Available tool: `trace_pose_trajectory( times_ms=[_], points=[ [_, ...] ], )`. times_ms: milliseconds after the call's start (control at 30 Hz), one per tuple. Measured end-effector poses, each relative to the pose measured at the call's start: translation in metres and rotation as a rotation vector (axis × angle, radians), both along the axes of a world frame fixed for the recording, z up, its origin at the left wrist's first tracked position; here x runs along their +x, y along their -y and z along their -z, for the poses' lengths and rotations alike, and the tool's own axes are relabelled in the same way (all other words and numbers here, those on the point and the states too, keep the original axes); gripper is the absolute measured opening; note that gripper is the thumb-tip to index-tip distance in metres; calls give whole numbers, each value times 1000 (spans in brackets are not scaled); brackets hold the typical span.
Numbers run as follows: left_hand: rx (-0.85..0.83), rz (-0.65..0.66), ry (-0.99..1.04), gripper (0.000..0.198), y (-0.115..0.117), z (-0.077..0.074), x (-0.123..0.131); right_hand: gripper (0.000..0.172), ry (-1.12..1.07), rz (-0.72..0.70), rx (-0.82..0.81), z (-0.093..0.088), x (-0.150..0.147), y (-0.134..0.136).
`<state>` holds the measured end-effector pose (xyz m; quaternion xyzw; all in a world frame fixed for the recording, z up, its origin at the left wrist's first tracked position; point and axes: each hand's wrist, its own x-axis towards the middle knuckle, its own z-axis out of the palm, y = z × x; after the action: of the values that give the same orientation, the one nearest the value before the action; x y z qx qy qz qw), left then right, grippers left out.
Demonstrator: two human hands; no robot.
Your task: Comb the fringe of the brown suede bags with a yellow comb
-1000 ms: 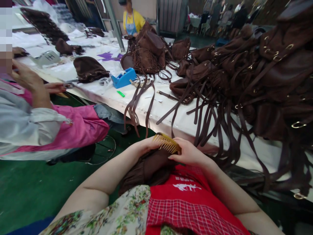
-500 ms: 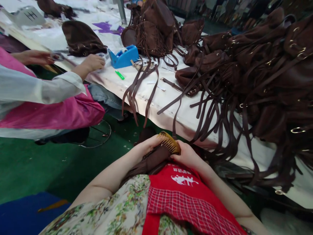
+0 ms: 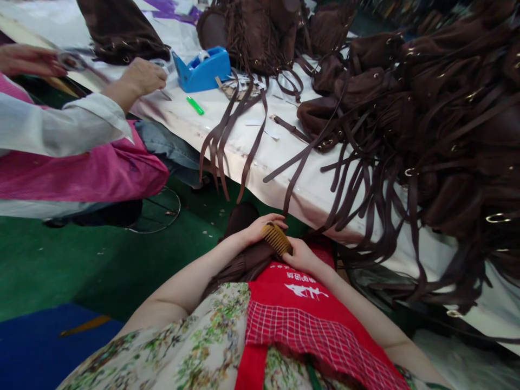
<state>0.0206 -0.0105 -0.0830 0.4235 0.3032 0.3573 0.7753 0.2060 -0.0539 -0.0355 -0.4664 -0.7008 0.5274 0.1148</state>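
Clearly, the fingers of the right hand (image 3: 303, 255) pinch the lower end of a yellow comb (image 3: 277, 240), thumb on one side. The left hand (image 3: 264, 228) lies at the comb's upper end, its fingers stretched out past the back; I cannot tell whether its thumb, hidden below, presses on anything.

Under both hands a brown bag (image 3: 254, 261) rests in the lap against the red apron (image 3: 300, 319), just off the near edge of the worktop (image 3: 182, 119). The step in hand looks like handling the comb over that bag; the next move would seem to call for a firm pinch on the comb and a free left hand to steady the leather.

Farther out, loose straps (image 3: 223, 146) hang over the worktop's near edge, and close to that edge lie a green lighter (image 3: 195, 105) and a blue tape dispenser (image 3: 203, 70). A pile of brown bags (image 3: 459, 108) fills the worktop's right end. Toward the left, a co-worker's hand (image 3: 147, 77) is over the near edge.

Compared with half a second ago, the left fingers now reach out straight beyond the comb, and the comb slants more steeply.
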Motion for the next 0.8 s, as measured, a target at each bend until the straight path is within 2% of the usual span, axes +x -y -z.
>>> trace_pose_trajectory(
  times_ms=[100, 167, 267, 367, 433, 567, 700, 733, 800],
  points=[
    [-139, -55, -44, 43, -3, 5, 0, 16, -171, 15, -277, 4, 4, -6],
    [-183, -75, -73, 37, -3, 4, -3, 35, -265, 2, -406, 6, 4, -7],
    [-207, -51, -23, 38, -2, -2, -9, 61, -210, 12, -349, 10, -4, -6],
    [-128, 26, 52, 46, 1, -10, -16, 53, -165, 19, -333, 10, -12, -6],
    [-6, 72, -39, 43, 0, -17, -20, 45, -204, 36, -399, 3, -14, -10],
    [172, 247, -359, 34, -11, -42, -29, 43, -226, 120, -390, -29, -12, -35],
    [229, 529, -480, 40, -21, -73, -32, 37, -211, 102, -330, -64, -9, -65],
    [241, 562, -494, 41, -22, -78, -30, 34, -183, 74, -325, -69, -9, -70],
    [269, 545, -495, 42, -19, -82, -19, 30, -115, 6, -320, -73, -10, -76]
  ],
)
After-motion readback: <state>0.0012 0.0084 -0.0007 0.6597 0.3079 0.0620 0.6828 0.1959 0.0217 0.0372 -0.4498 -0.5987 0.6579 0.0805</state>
